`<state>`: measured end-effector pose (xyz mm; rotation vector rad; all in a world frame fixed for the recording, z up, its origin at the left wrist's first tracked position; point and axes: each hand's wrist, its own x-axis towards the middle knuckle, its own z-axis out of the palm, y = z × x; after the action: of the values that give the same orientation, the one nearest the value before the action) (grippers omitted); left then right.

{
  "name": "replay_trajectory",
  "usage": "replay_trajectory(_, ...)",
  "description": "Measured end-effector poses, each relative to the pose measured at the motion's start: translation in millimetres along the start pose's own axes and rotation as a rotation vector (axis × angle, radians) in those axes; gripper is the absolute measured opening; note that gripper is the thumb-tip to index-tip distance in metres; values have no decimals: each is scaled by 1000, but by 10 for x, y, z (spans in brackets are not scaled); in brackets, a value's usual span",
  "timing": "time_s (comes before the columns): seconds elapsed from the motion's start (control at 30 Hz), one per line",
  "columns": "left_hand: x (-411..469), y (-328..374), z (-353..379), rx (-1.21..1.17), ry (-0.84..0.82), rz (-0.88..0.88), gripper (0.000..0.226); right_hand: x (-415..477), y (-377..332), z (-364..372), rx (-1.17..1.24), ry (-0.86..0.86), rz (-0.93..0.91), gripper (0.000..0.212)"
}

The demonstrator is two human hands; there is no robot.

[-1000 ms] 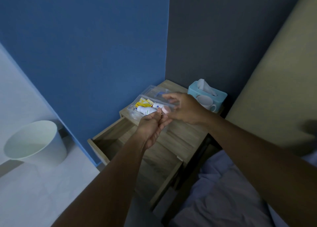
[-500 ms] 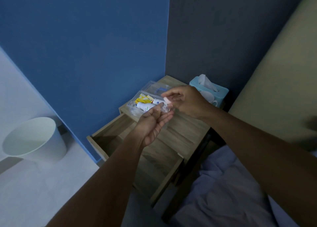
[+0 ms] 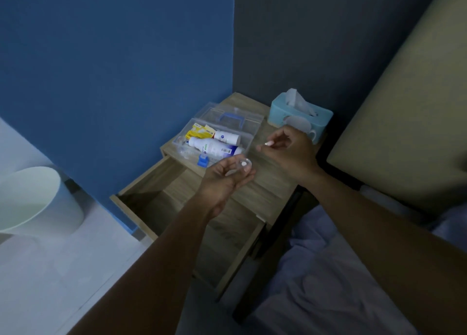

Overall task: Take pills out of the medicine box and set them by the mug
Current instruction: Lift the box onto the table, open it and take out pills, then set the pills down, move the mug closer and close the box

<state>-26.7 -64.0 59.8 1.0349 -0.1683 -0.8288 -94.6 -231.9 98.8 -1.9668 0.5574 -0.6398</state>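
The clear medicine box (image 3: 249,137) lies open on the wooden nightstand (image 3: 267,183), with white bottles (image 3: 214,147) and yellow packets inside. My left hand (image 3: 225,180) holds a small clear vial (image 3: 241,165) with a white pill in it, in front of the box. My right hand (image 3: 290,150) pinches a small pink cap (image 3: 267,143) to the right of the box. The white mug (image 3: 299,126) stands behind my right hand, partly hidden by it.
A teal tissue box (image 3: 323,117) stands behind the mug by the dark wall. The nightstand drawer (image 3: 161,203) is pulled open below my left hand. A white bin (image 3: 32,198) stands on the floor at left. A bed (image 3: 328,271) lies at right.
My right hand has pulled away to the right, with the pink cap, off the vial. My left hand has stayed in front of the box with the vial.
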Motion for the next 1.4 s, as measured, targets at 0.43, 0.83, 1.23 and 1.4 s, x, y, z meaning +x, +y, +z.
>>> replay_trajectory(0.43,305,-764,-220,1092,56,117,27,-477,1327,148,-117,57,65,16)
replay_trajectory(0.83,626,-1025,-237,1256,113,296,28,-612,1658,160,-170,-86,11,51)
replay_trajectory(1.23,530,-959,-360,1332,115,291,42,-622,1581,134,-79,-21,78,44)
replay_trajectory(1.4,322,-841,-487,1666,101,366,35,-525,1475,112,-145,47,77,30)
